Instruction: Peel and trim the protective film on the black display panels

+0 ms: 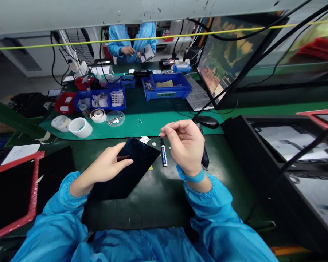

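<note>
My left hand [105, 166] lies flat on a dark rectangular panel [131, 165] on the green bench, its fingers stretched over the panel's left part, beside a small dark strip. Above the bench to the right hovers my right hand [183, 145], curled with thumb and fingers pinched on something too small to make out. A blue wrist strap circles that wrist. A white-and-blue marker pen [163, 154] rests on the bench between the panel and the right hand. Small white scraps [144, 139] lie just beyond the panel.
Tape rolls [80, 127] and a clear dish [115, 118] sit at the left on the green mat [153, 120]. Blue bins [166, 86] stand behind. A mouse [207, 122], keyboard and monitor [229, 58] are at the right. Red-edged trays [13, 189] lie left. Another person's hands work across the bench.
</note>
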The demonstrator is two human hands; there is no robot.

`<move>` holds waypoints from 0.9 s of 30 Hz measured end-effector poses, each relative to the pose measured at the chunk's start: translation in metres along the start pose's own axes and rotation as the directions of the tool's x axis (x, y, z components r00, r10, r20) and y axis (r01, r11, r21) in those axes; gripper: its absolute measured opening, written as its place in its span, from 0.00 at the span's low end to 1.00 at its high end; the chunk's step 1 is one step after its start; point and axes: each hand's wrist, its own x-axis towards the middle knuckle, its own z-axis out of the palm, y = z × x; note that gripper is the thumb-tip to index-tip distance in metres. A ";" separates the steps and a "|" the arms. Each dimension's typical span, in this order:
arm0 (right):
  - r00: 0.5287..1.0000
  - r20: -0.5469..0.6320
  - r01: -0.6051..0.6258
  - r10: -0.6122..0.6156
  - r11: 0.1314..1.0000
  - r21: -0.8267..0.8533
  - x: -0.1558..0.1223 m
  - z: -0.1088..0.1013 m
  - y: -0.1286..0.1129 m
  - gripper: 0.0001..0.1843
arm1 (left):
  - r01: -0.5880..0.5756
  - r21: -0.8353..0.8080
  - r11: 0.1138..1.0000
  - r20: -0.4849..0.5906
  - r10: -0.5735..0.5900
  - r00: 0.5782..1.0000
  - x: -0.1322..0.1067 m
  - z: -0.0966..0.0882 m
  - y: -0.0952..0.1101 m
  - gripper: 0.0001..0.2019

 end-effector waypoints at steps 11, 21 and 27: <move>0.999 0.021 0.030 -0.028 0.993 -0.117 0.005 -0.011 -0.001 0.03 | -0.003 -0.026 1.000 -0.136 -0.001 0.991 -0.001 -0.015 0.006 0.24; 0.986 0.167 0.069 -0.029 0.969 -0.239 0.009 -0.015 -0.001 0.21 | -0.063 0.130 0.990 -0.368 0.107 0.924 -0.003 -0.020 0.010 0.09; 0.958 0.288 0.090 0.010 0.939 -0.331 0.013 -0.021 -0.001 0.35 | -0.148 0.183 0.972 -0.381 0.209 0.900 -0.005 -0.023 0.011 0.16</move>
